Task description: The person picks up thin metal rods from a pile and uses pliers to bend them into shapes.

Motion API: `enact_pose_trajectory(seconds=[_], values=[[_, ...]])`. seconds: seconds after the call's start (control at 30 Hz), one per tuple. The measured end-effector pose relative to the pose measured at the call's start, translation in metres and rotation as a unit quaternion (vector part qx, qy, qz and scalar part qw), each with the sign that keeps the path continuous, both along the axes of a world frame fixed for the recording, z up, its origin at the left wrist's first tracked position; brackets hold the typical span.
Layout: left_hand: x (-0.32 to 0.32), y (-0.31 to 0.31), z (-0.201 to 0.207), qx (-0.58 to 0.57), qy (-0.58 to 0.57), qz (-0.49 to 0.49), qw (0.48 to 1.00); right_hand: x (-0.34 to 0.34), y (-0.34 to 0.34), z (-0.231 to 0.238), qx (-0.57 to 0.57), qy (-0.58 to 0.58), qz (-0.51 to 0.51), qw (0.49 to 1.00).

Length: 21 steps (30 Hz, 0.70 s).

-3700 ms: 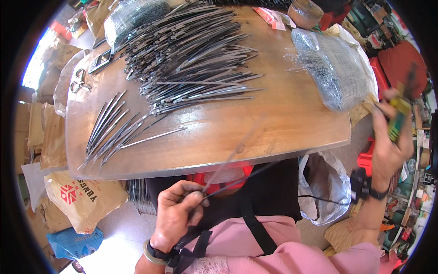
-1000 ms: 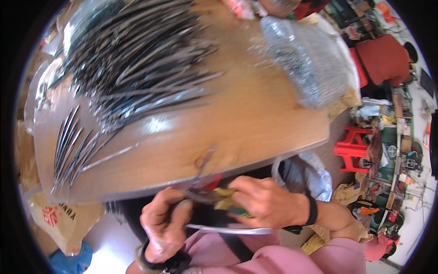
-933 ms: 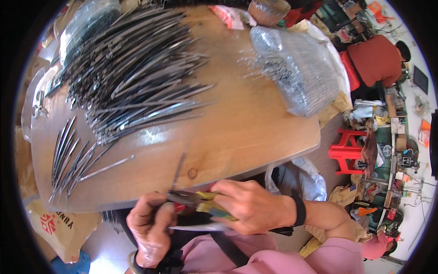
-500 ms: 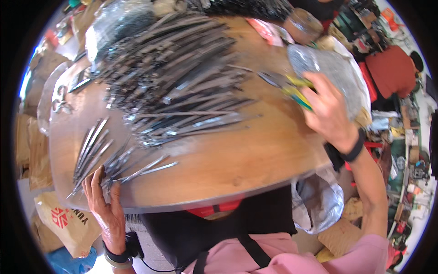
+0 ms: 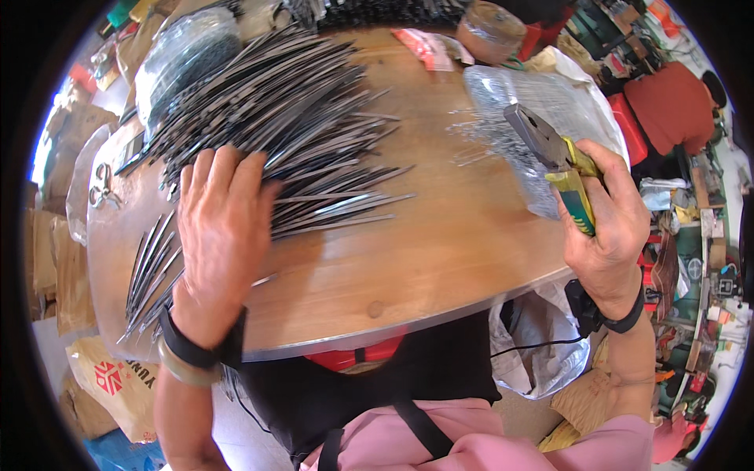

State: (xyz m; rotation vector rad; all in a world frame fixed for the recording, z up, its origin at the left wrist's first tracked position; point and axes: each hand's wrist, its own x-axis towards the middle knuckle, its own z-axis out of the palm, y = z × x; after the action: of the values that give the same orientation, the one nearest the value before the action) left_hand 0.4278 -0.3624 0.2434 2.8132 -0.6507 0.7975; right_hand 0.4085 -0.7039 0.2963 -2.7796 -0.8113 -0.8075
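My right hand point(image 5: 609, 224) is wrapped round a pair of pliers point(image 5: 577, 192) with yellow and green handles. Their dark metal jaws point up and to the left, over the near part of a clear plastic bag holding thin grey wires point(image 5: 506, 129). At the near left edge of a big heap of dark thin strips point(image 5: 306, 118) is my left hand point(image 5: 224, 224), palm down. Its fingers are bent but look apart from the thumb, and no strip shows plainly in its grasp. A smaller bunch of strips point(image 5: 149, 271) lies left of that hand, partly hidden by my wrist.
The wooden table point(image 5: 408, 267) has a curved metal near edge. Scissors point(image 5: 104, 188) lie at its left side. A plastic-wrapped bundle point(image 5: 188, 67) stands at the back left, and a taped brown roll point(image 5: 491, 33) at the back right. An open silvery sack point(image 5: 542, 353) hangs below the right edge.
My left hand has moved from the small bunch up and right to the big heap. My right hand has shifted right and slightly down with the pliers, whose jaws now point more upward.
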Motion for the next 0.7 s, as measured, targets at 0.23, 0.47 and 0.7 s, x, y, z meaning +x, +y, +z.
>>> enact_pose_trajectory(seconds=[0.23,0.47,0.7], values=[[-0.002,0.009,0.003,0.038,0.046,0.009,0.998,-0.077,-0.026,0.0,0.337,0.037,-0.035,0.94],[0.007,0.017,0.002,0.049,0.027,-0.012,0.998,-0.097,0.0,-0.053,0.425,0.249,-0.026,0.87],[-0.041,-0.014,-0.003,-0.03,0.121,-0.024,0.992,-0.101,-0.006,-0.065,0.414,0.308,-0.078,0.853]])
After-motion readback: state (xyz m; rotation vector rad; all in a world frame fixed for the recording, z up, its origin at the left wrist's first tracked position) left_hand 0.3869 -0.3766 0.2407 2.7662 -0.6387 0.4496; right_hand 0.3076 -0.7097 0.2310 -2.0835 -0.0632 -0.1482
